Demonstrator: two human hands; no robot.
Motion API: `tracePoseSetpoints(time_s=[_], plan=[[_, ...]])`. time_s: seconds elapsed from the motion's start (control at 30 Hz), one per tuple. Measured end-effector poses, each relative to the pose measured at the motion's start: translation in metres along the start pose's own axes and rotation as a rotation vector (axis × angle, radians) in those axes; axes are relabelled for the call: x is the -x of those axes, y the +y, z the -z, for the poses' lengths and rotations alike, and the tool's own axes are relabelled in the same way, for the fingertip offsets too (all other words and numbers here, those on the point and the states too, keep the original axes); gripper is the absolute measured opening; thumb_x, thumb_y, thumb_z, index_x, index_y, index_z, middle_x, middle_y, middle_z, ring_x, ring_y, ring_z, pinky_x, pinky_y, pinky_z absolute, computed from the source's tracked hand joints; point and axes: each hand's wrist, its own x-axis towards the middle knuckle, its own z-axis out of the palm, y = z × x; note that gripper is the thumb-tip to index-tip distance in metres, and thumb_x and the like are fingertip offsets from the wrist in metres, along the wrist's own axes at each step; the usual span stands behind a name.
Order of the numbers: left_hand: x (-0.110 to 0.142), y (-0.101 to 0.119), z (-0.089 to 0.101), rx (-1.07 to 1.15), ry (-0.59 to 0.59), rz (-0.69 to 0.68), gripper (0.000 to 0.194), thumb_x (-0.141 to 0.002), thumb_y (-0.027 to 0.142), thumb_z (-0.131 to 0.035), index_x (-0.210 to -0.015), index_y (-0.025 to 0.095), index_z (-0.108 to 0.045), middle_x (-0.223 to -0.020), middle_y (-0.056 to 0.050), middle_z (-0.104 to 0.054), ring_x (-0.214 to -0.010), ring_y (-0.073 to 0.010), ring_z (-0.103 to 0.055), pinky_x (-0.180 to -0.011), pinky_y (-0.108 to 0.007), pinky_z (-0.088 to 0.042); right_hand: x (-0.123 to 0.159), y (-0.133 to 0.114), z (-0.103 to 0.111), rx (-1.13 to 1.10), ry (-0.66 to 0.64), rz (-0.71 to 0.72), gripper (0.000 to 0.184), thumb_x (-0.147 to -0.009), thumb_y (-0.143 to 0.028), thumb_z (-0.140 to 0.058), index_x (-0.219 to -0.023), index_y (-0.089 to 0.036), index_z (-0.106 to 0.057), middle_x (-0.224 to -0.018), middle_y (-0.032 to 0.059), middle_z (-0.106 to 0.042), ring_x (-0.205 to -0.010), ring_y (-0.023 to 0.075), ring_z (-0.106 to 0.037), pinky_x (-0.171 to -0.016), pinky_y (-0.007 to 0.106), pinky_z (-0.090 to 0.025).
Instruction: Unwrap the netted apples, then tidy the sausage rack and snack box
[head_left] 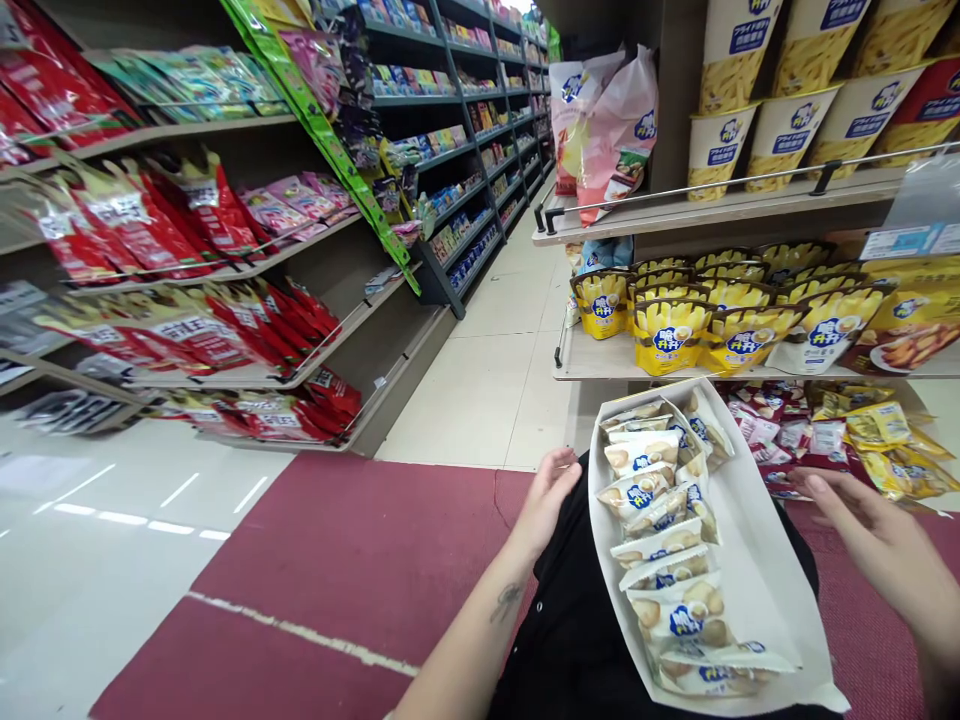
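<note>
On my lap, over black trousers (pixel 551 600), rests a white open box (pixel 757 540). Small snack packets (pixel 679 610) with blue logos stand and lean in a row along its left side; the right part shows bare white bottom. My left hand (pixel 551 495) is at the knee, left of the box and apart from it, fingers loosely bent with thumb and forefinger separated. To the right of the box hovers my right hand (pixel 870 530), fingers stretched out and holding nothing. Behind it lie small red and yellow packets (pixel 832 430) on the lowest level.
A shelf (pixel 600 365) at right carries yellow snack pouches (pixel 671 335); above stand snack cups (pixel 784 135) and pink bags (pixel 607 130). Shelving with red bags (pixel 172 220) runs along the left. Between them a tiled aisle (pixel 487 380) leads back, with dark red flooring (pixel 322 550) in front.
</note>
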Motion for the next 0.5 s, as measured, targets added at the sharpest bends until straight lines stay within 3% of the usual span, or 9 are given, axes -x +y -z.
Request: tracePoseSetpoints(time_s=[0.1,0.2,0.33,0.5], plan=[[-0.002,-0.018,-0.008,0.088,-0.235,0.026,0.067,-0.081,0.053,-0.074,-0.135,0.019,-0.055,-0.147,-0.015,-0.052,-0.140,-0.0321,-0.043,-0.115,-0.043,-0.034,-0.010,0.026,-0.016,-0.205,-0.219,0.031,0.044,-0.093,-0.059,-0.053,-0.117,-0.028,-0.073,-0.137,0.0113,-0.063,-0.136,0.0322,-0.050,-0.111,0.039,-0.041],[0.002,-0.026,-0.020,0.215,-0.366,0.024,0.075,-0.082,0.052,-0.074,-0.144,0.021,-0.048,-0.151,-0.013,-0.050,-0.141,-0.0354,-0.041,-0.117,-0.048,-0.032,-0.018,0.044,-0.039,-0.407,-0.409,-0.001,0.056,-0.096,-0.066,-0.039,-0.120,-0.027,-0.072,-0.137,0.0119,-0.063,-0.134,0.0327,-0.052,-0.113,0.046,-0.039],[0.004,-0.034,-0.032,0.277,-0.346,-0.023,0.075,-0.084,0.049,-0.072,-0.148,0.022,-0.045,-0.152,-0.011,-0.050,-0.144,-0.0359,-0.037,-0.121,-0.048,-0.025,-0.031,0.038,-0.061,-0.540,-0.433,-0.062,0.070,-0.096,-0.071,-0.024,-0.126,-0.024,-0.067,-0.127,0.0131,-0.069,-0.120,0.0304,-0.063,-0.104,0.050,-0.047],[-0.004,-0.044,-0.035,0.394,-0.312,-0.078,0.071,-0.087,0.047,-0.067,-0.149,0.022,-0.043,-0.155,-0.011,-0.045,-0.148,-0.0341,-0.031,-0.124,-0.047,-0.020,-0.051,0.000,-0.068,-0.398,-0.505,-0.036,0.084,-0.096,-0.069,-0.011,-0.106,-0.017,-0.077,-0.099,0.0166,-0.076,-0.098,0.0312,-0.073,-0.085,0.047,-0.056]])
